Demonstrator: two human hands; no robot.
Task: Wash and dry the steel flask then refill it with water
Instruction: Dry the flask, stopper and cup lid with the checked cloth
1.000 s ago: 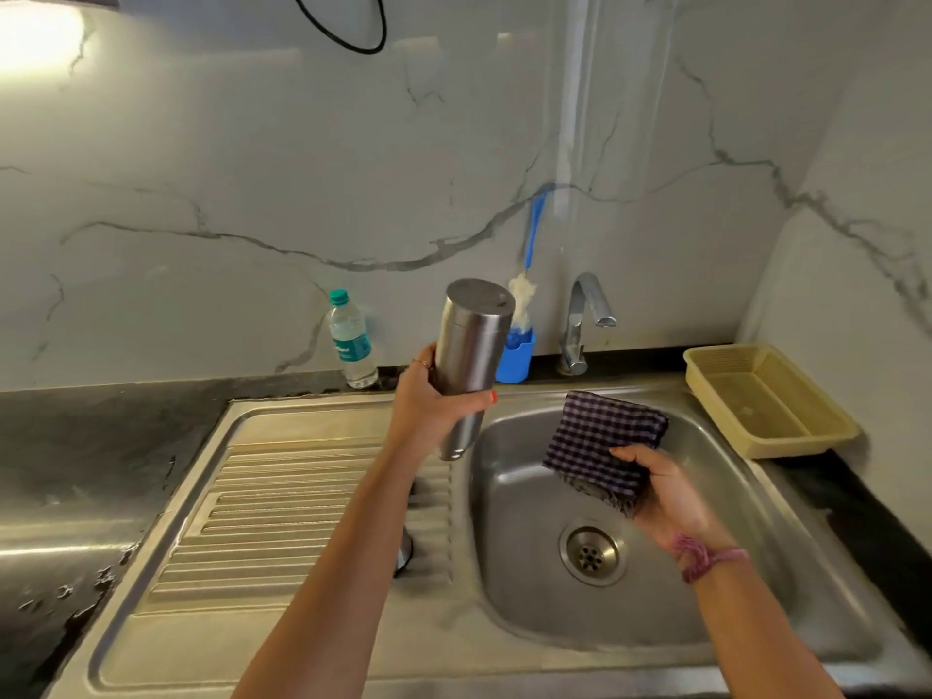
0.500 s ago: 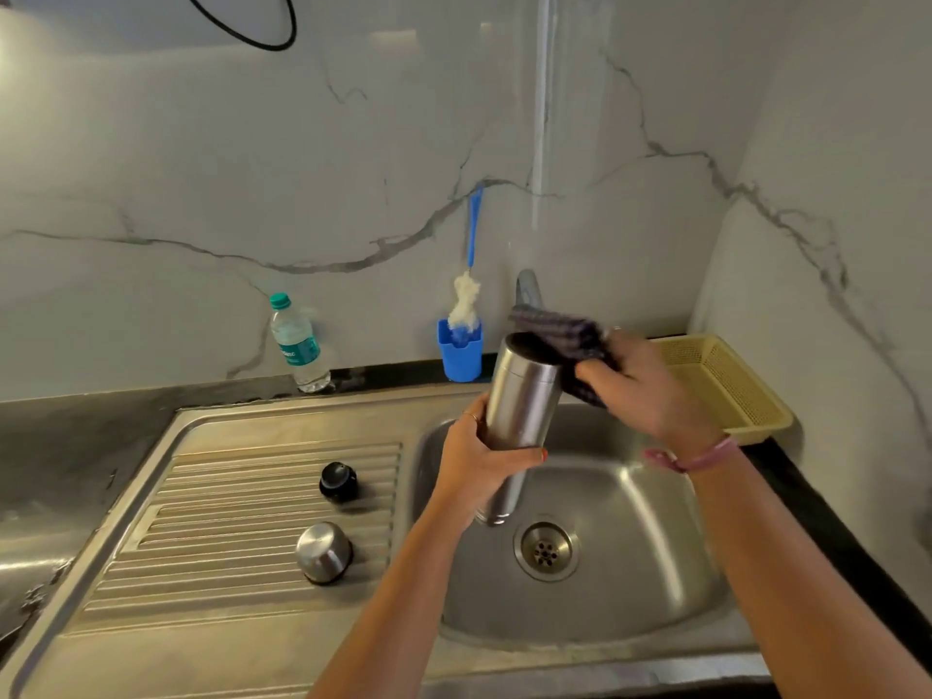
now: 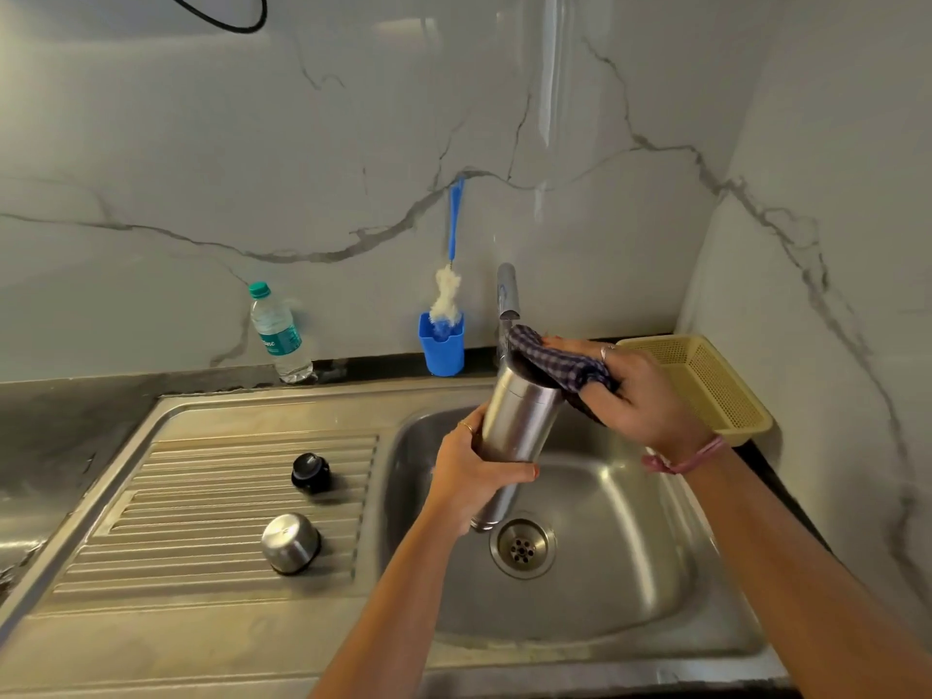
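The steel flask (image 3: 519, 421) is held upside down and tilted over the sink basin (image 3: 630, 572), its flat base uppermost. My left hand (image 3: 474, 476) grips its body around the middle. My right hand (image 3: 640, 396) holds a dark checked cloth (image 3: 555, 363) pressed over the flask's upper end. The flask's narrow neck points down toward the drain (image 3: 523, 547). On the ribbed drainboard lie the black stopper (image 3: 311, 472) and the steel cap (image 3: 291, 543).
The tap (image 3: 507, 295) stands behind the flask. A blue holder with a bottle brush (image 3: 444, 340) and a plastic water bottle (image 3: 279, 335) stand along the marble wall. A yellow plastic basket (image 3: 706, 385) sits on the counter at right.
The flask moved from over the drainboard to over the basin. My right hand brought the cloth up from the basin onto the flask's upper end.
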